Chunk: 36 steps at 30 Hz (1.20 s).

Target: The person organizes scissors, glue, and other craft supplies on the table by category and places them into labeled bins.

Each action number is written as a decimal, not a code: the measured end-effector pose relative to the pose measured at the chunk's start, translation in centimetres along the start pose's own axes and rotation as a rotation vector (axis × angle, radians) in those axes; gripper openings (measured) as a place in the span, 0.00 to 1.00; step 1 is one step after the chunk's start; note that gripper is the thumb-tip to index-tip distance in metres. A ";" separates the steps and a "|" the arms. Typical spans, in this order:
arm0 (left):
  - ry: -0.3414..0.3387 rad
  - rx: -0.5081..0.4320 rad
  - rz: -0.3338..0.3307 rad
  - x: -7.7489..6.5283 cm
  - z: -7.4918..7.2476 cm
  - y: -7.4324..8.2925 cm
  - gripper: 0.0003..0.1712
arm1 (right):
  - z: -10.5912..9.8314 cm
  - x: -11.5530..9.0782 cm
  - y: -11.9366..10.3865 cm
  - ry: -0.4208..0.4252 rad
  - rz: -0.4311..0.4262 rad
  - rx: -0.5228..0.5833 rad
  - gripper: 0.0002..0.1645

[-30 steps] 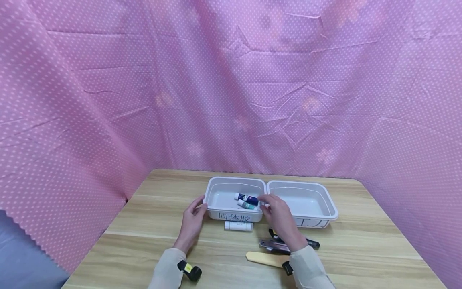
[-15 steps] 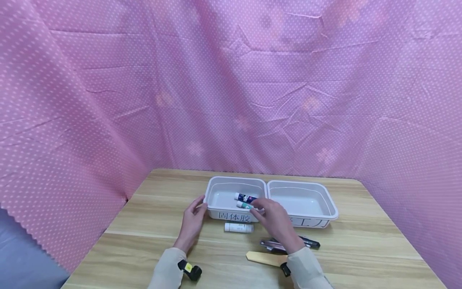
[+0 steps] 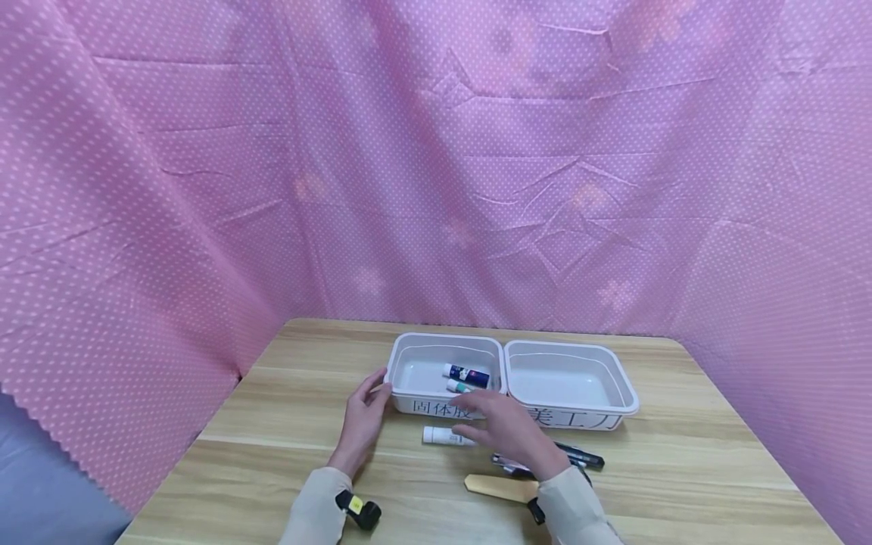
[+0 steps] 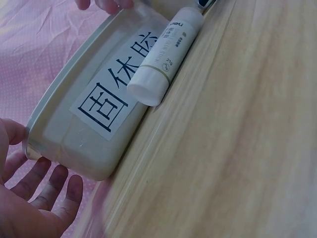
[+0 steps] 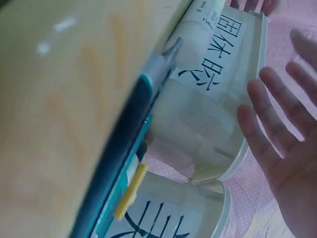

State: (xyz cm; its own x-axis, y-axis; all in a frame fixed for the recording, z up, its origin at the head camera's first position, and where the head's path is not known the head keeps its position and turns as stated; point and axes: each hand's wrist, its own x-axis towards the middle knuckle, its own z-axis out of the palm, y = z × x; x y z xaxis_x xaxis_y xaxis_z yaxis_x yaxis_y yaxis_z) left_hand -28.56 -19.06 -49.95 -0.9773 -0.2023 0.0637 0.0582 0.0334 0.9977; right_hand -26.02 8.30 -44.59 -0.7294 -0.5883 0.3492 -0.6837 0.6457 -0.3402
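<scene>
My left hand (image 3: 363, 420) rests its fingertips against the left end of a white plastic box (image 4: 89, 153) labelled with black characters. Inside that box lie a dark blue glue stick (image 3: 467, 375) and a smaller tube with a white cap and green band (image 3: 459, 386), partly hidden by my right hand. My right hand (image 3: 507, 428) hovers over the box's front, fingers extended and holding nothing. Just below lies a white glue stick (image 4: 166, 54) on the table, along the box's front wall; my right fingers cover its right end in the head view.
A second white box (image 3: 572, 420), labelled too, stands to the right against the first. Utility knives (image 3: 579, 456) lie in front of it, partly under my right wrist. A flat yellow piece with a pointed end (image 3: 500, 487) lies nearer. Pink dotted cloth (image 3: 436, 189) hangs behind the table.
My right hand has moved from the first box's right side, left and toward me, to above the white glue stick. Its fingers have straightened. The left hand has stayed put.
</scene>
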 end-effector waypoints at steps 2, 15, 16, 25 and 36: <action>0.000 0.000 0.006 0.0 0.0 0.0 0.28 | 0.2 0.0 -0.1 -0.033 -0.012 -0.015 0.29; -0.007 -0.012 0.021 -0.1 0.0 0.0 0.29 | 1.4 0.0 0.0 -0.213 -0.025 0.004 0.27; -0.008 -0.015 0.021 -0.1 0.0 0.0 0.29 | 1.4 0.0 0.1 -0.223 -0.028 0.007 0.27; -0.015 -0.028 0.010 0.1 0.1 -0.2 0.29 | 1.9 0.1 -0.6 -0.275 -0.058 0.022 0.25; 0.006 -0.046 0.039 -0.1 0.1 0.0 0.27 | 2.4 0.3 -1.8 -0.319 0.001 -0.031 0.23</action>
State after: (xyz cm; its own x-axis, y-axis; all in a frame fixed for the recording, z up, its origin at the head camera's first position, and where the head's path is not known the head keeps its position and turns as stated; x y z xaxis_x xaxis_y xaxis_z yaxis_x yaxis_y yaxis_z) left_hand -28.46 -18.97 -49.98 -0.9729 -0.2072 0.1025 0.1055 -0.0036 0.9944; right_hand -25.12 5.82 -45.94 -0.7046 -0.7074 0.0562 -0.6855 0.6580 -0.3117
